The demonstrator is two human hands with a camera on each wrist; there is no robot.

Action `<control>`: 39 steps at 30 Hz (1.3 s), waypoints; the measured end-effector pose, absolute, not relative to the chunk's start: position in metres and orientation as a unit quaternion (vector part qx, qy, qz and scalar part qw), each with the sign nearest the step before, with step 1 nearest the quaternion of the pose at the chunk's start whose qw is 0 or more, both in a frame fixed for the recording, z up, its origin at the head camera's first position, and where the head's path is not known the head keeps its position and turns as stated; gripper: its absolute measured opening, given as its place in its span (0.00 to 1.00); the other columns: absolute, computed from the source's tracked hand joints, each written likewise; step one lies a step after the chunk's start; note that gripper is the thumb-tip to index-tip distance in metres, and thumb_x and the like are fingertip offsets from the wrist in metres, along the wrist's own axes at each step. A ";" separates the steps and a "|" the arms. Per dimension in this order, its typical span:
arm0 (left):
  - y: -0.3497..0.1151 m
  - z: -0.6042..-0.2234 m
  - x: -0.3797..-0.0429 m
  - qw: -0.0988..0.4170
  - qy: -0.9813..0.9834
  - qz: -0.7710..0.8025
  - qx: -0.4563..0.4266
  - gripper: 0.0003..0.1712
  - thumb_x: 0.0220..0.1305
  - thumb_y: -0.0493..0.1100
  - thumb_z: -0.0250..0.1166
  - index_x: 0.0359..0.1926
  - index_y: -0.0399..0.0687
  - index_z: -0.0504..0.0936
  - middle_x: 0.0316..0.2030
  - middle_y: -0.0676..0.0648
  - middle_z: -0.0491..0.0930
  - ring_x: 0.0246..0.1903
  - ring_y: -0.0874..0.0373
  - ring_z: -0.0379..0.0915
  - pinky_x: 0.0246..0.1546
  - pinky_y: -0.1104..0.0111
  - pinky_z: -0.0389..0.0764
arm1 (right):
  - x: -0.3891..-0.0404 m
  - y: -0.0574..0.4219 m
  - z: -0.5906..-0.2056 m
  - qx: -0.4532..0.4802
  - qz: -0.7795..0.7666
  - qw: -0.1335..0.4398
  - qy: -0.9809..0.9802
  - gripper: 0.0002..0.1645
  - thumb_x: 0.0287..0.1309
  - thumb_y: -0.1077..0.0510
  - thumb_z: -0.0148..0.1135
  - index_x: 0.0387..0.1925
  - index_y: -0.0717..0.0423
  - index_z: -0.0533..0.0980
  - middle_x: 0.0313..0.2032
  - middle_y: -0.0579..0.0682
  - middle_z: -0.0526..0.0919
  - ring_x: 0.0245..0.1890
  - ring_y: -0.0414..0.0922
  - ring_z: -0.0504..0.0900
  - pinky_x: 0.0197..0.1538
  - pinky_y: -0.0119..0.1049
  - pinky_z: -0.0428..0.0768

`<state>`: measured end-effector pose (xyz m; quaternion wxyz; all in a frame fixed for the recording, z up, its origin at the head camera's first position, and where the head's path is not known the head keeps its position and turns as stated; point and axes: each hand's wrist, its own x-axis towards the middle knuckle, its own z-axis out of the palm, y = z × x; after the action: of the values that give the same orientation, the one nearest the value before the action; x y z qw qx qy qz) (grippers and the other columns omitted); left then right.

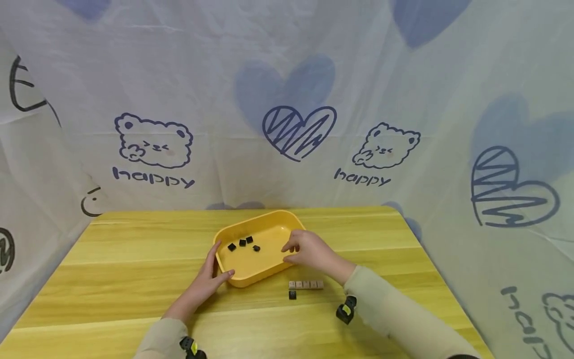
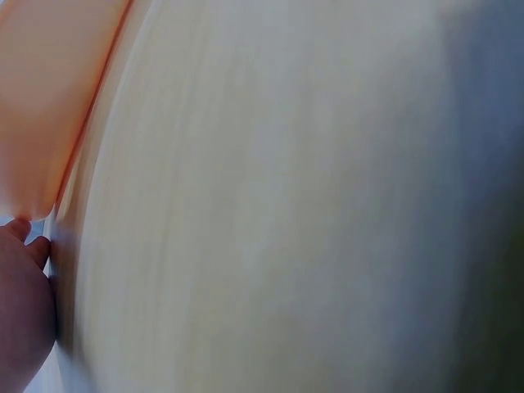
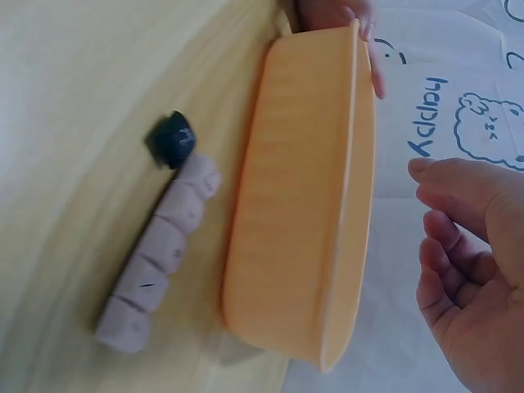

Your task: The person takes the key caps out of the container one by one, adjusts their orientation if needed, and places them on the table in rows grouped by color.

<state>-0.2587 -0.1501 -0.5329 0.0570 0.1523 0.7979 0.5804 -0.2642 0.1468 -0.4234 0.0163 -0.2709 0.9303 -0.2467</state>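
Observation:
A yellow plastic tray (image 1: 264, 273) lies slightly turned on the wooden table. My left hand (image 1: 207, 279) holds its left end, thumb at the near corner and fingers along the left side. In the left wrist view only fingertips of that hand (image 2: 24, 307) show by the tray wall (image 2: 57, 90). Over the tray's right end is my right hand (image 1: 307, 249), fingers loosely bent, nothing visible between thumb and fingertips. Several small black keycaps (image 1: 242, 243) lie inside the tray. In front of it stands a row of white keycaps (image 1: 306, 284), with one black keycap (image 1: 292, 295) below its left end.
The wooden table (image 1: 143, 249) reaches back to a pale cloth (image 1: 215, 164) printed with hearts and bears, which also hangs at the sides. Each wrist wears a small black camera, one on the right (image 1: 346, 310) and one on the left (image 1: 193, 348).

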 end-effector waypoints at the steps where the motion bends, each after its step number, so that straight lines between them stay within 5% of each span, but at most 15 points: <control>1: -0.150 -0.533 -0.259 0.057 0.797 0.581 0.152 0.54 0.64 0.43 0.65 0.77 0.49 0.36 0.73 0.28 0.30 0.72 0.34 0.28 0.69 0.44 0.36 | -0.267 0.145 -0.422 -0.275 -0.245 0.020 0.930 0.10 0.54 0.60 0.73 0.39 0.58 0.86 0.30 0.44 0.77 0.31 0.40 0.75 0.36 0.32 0.76; 17: -0.149 -0.534 -0.261 0.057 0.792 0.587 0.158 0.53 0.65 0.42 0.64 0.77 0.48 0.36 0.73 0.27 0.31 0.72 0.34 0.29 0.70 0.47 0.37 | -0.314 0.108 -0.426 -0.323 -0.212 0.094 0.918 0.11 0.54 0.60 0.72 0.41 0.55 0.86 0.38 0.48 0.84 0.34 0.36 0.77 0.39 0.28 0.77; 39: -0.149 -0.536 -0.261 0.051 0.790 0.590 0.159 0.53 0.65 0.42 0.65 0.77 0.46 0.37 0.73 0.27 0.33 0.72 0.34 0.30 0.70 0.47 0.37 | -0.348 0.084 -0.458 -0.196 -0.298 0.161 0.920 0.09 0.55 0.62 0.71 0.40 0.58 0.86 0.37 0.46 0.86 0.36 0.40 0.81 0.42 0.34 0.80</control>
<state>-0.2606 -0.1490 -0.5364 0.0506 0.1591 0.7900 0.5900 -0.3483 0.0838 -0.4580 0.1607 -0.1960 0.9204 -0.2977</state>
